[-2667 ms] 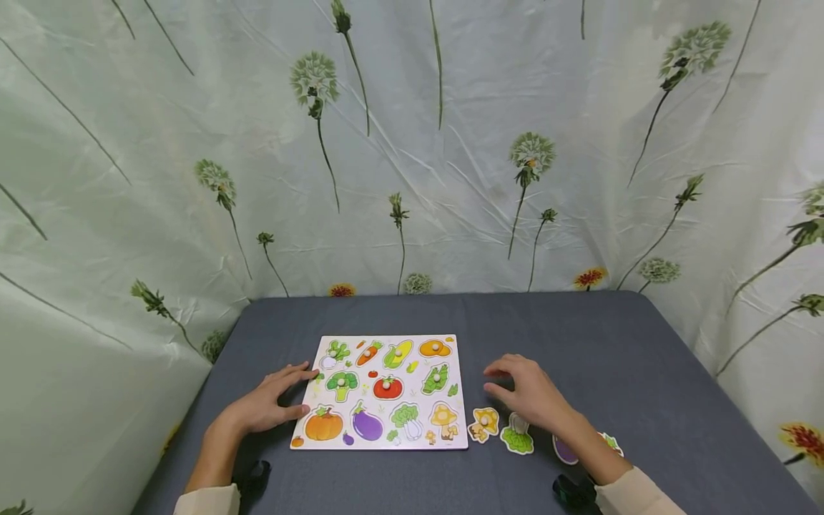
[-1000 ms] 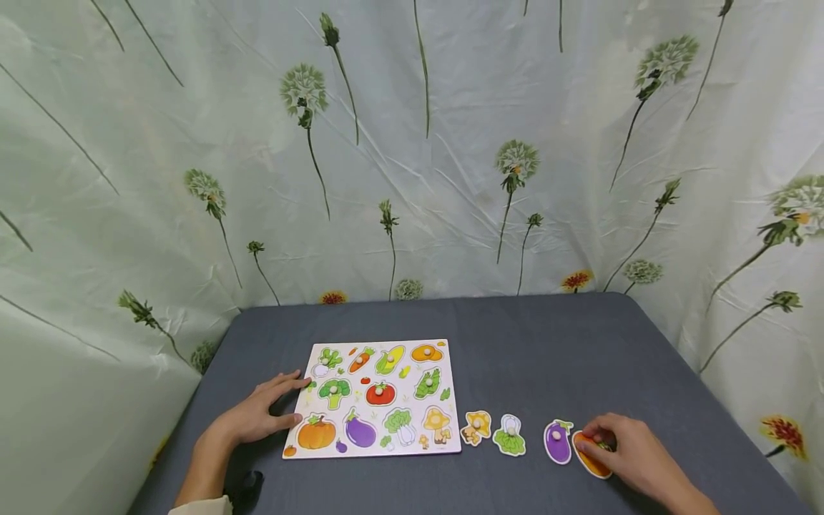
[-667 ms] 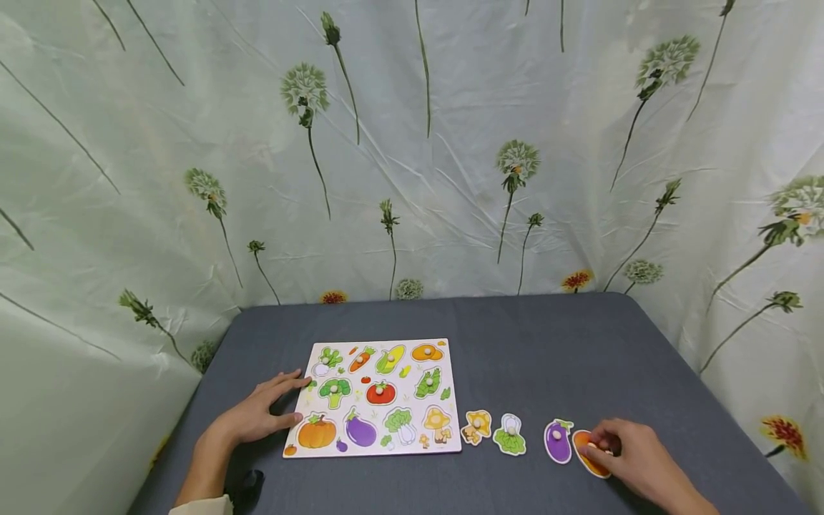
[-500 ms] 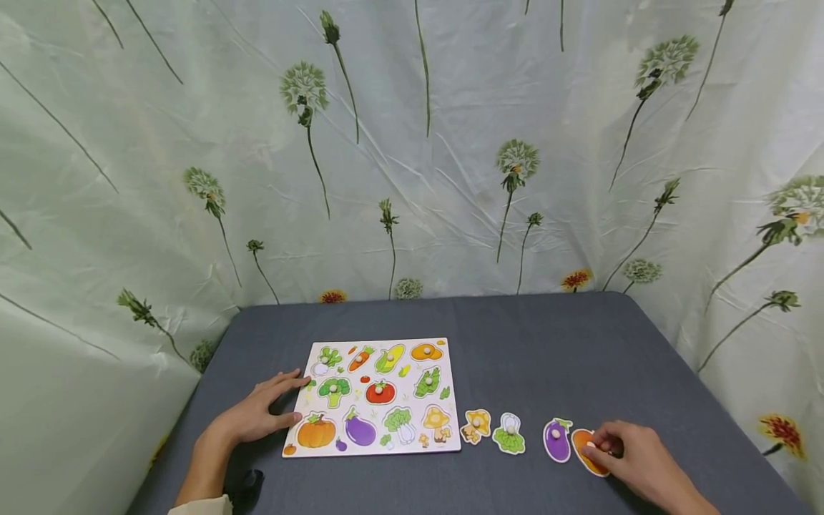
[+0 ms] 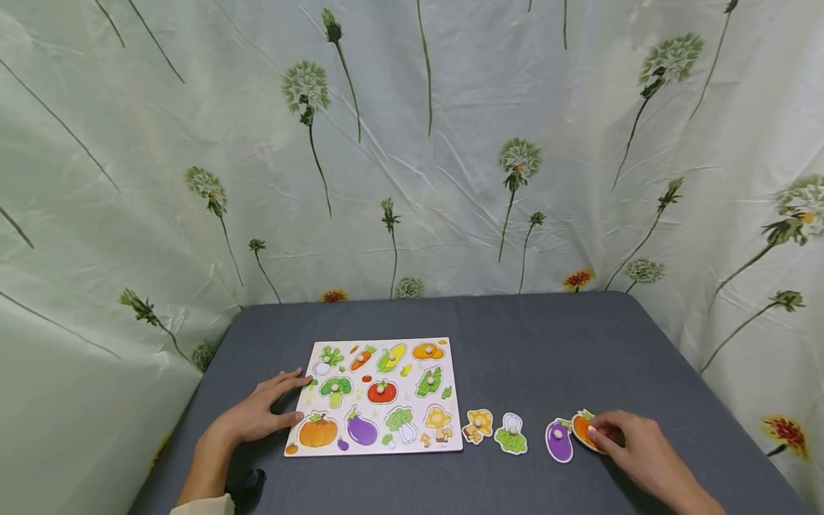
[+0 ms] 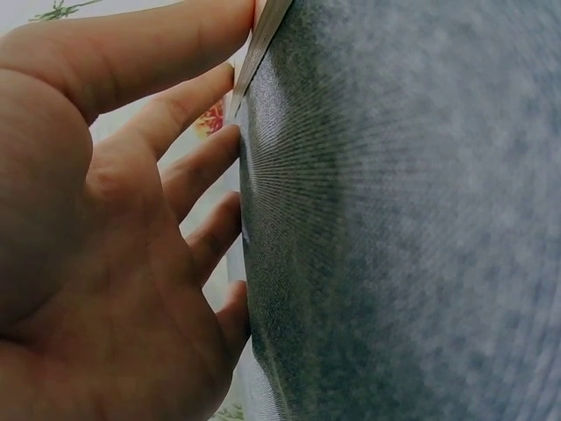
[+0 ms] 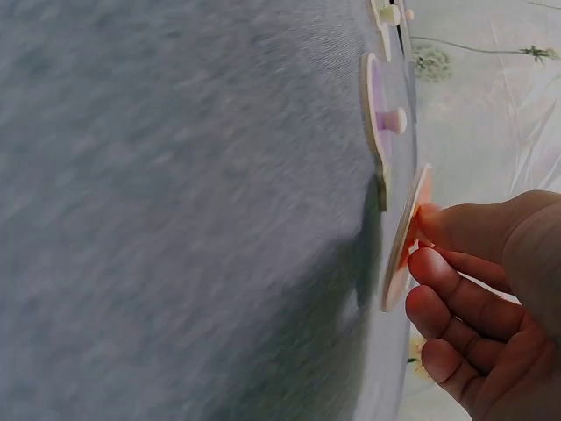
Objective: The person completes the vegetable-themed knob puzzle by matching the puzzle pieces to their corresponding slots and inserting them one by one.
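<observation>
My right hand (image 5: pixel 634 447) pinches the knob of an orange pumpkin puzzle piece (image 5: pixel 581 431) between thumb and fingers. In the right wrist view the pumpkin piece (image 7: pixel 399 254) is tilted and raised off the cloth, its shadow below. Just left of it lies a purple eggplant piece (image 5: pixel 558 445) with a knob. My left hand (image 5: pixel 251 413) lies with fingers spread, index finger and thumb at the left edge of the white vegetable puzzle board (image 5: pixel 412 400). The left wrist view shows that palm (image 6: pixel 114 254) holding nothing, with the board's edge (image 6: pixel 263 53) at the fingertips.
A mushroom piece (image 5: pixel 477 427) and a bok choy piece (image 5: pixel 512 442) lie right of the board. Knobbed pieces sit in the board's upper two rows; its bottom row shows pictures without knobs. A grey cloth (image 5: pixel 541 357) covers the table, and a flower-printed curtain (image 5: pixel 450 214) hangs behind.
The right hand has gone from beside the board to the pumpkin piece at far right, gripped its knob, and lifted it slightly. The left hand stays at the board's edge.
</observation>
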Motion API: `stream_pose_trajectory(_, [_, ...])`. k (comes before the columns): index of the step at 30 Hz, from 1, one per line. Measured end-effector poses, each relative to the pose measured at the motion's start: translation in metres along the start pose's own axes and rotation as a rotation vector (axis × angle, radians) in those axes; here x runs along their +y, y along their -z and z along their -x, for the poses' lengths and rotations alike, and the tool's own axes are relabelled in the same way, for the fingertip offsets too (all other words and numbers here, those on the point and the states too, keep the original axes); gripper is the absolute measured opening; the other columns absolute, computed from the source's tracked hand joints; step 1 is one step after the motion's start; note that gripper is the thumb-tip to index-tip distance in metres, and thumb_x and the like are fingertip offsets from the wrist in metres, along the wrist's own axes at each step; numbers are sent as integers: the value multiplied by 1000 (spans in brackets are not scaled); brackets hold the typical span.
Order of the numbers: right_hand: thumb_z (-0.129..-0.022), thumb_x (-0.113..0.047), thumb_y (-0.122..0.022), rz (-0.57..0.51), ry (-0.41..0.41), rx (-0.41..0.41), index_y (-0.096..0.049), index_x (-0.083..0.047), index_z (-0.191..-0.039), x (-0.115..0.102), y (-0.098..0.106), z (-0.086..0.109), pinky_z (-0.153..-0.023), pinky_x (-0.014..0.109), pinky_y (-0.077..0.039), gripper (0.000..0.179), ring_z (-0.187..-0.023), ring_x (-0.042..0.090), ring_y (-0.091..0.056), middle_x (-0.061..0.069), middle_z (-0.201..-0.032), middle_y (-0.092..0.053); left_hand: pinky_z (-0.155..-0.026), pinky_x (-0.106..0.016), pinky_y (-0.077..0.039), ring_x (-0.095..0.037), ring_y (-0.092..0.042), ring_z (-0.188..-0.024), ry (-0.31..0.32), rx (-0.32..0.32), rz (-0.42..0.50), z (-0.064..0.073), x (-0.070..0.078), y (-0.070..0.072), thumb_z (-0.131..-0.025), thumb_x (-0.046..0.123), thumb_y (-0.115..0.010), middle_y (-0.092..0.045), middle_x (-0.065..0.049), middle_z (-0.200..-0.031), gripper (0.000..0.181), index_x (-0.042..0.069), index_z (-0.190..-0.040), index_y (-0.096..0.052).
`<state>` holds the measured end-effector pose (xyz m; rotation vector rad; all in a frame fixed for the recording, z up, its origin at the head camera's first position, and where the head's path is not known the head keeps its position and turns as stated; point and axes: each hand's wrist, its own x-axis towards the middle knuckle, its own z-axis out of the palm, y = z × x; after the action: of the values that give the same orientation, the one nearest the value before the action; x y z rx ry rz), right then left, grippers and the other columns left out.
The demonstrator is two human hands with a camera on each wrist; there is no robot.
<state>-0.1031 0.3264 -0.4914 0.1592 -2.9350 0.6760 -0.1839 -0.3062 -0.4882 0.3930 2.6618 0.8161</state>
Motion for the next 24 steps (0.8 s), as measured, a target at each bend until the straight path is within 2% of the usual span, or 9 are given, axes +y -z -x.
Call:
stream_pose_trajectory(4, [-83,-14,-85,1,72,81,-76,-18,-88,-8,-2,-6,-62,25,-47,11,-68,-8,-50,-15,-78,-66,-107,-84,-21,-62,-16,-149,-3,1,6,0,1,1,-92,44,-74,-28,-24,-167,72,16,-153,-49])
stream_pose_trajectory(8, [-79,-9,-86,-45,160,179,-75,-17,-86,-19,-7,-12,-56,22,-43,15,-64,-9,-47,-18,-75,-63,-105,-84,-23,-62,-17,-148,4,3,0,0,2,2,-92,44,-75,-28,-24,-167,72,17,-153,-50])
stream_pose_trajectory(10, [-79,-8,-85,-75,180,195,-75,-17,-86,-26,-10,-16,-55,21,-41,15,-63,-9,-47,-19,-75,-62,-106,-84,-23,-62,-17,-148,9,3,-3,0,3,3,-91,44,-75,-28,-23,-167,72,17,-153,-50])
stream_pose_trajectory(18, [-80,-7,-84,-129,179,165,-74,-17,-87,-49,-15,-32,-56,21,-44,16,-65,-5,-50,-15,-76,-63,-107,-83,-21,-61,-17,-149,9,6,-3,1,5,2,-92,45,-74,-29,-24,-167,73,15,-153,-50])
stream_pose_trajectory(24, [-81,-6,-83,-150,175,112,-75,-17,-87,-65,-21,-43,-58,20,-45,15,-67,-2,-52,-12,-78,-64,-108,-83,-21,-61,-16,-150,5,11,0,1,4,0,-91,45,-75,-29,-24,-167,73,15,-153,-50])
